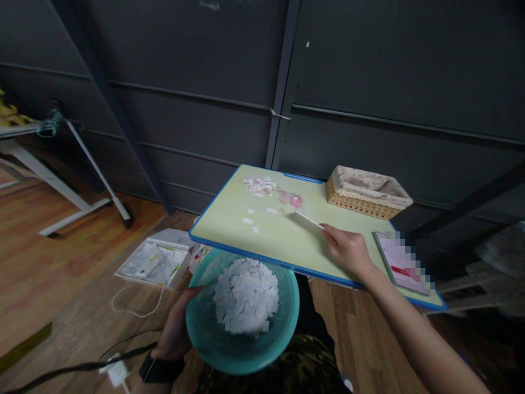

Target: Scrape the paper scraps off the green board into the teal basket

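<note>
My left hand [180, 320] grips the left rim of a teal plastic basket [289, 306], tilted over my lap at the table's near edge. A heap of small white paper pieces [246, 295] fills its middle. Over the small folding table [229, 219], my right hand [348, 249] is closed on the end of a flat white strip [305, 220], whose exact kind I cannot make out. The strip's far end is low over the tabletop, near a pink smear [293, 198]. More white pieces [260, 185] lie in a cluster at the far left, with a few scattered nearer.
A lined wicker basket [365, 205] stands at the table's back right, and a tablet-like flat thing [404, 268] lies at the right edge. On the floor at left are an open white box [153, 262], cables and a power plug [117, 372]. Dark panels rise behind.
</note>
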`<state>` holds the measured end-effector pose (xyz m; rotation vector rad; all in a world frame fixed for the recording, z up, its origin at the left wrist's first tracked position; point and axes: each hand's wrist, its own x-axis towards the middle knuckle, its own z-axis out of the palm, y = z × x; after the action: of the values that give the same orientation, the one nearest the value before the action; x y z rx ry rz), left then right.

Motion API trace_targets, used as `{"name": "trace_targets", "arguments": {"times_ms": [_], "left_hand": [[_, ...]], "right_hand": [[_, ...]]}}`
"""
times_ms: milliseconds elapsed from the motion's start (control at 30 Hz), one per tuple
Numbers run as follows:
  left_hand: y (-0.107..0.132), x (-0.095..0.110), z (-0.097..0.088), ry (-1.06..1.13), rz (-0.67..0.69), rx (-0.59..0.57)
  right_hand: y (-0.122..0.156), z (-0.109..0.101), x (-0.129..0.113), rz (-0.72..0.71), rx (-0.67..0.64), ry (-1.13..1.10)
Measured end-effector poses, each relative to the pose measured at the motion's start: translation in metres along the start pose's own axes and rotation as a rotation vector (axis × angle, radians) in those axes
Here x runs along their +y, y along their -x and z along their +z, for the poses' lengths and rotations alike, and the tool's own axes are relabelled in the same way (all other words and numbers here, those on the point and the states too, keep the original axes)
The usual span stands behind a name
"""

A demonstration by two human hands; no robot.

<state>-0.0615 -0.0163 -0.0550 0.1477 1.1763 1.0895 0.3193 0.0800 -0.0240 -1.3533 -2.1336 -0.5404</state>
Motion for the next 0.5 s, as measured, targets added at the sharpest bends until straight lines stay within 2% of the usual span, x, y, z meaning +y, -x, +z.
{"name": "trace_targets", "arguments": {"times_ms": [167, 267, 400, 500], "left_hand": [[-0.002, -0.002, -0.002, -0.017, 0.015, 0.000], [-0.003, -0.002, -0.003, -0.028, -0.007, -0.003], [-0.003, -0.001, -0.003, -0.052, -0.012, 0.006], [-0.002, -0.001, -0.001, -0.055, -0.014, 0.070]], "right_hand": [[-0.027, 0.005, 0.019, 0.253, 0.093, -0.028], [-0.053, 0.007, 0.026, 0.339, 0.111, -0.039], [-0.087, 0.007, 0.029, 0.344, -0.044, 0.095], [-0.104, 0.002, 0.028, 0.290, -0.190, 0.146]]}}
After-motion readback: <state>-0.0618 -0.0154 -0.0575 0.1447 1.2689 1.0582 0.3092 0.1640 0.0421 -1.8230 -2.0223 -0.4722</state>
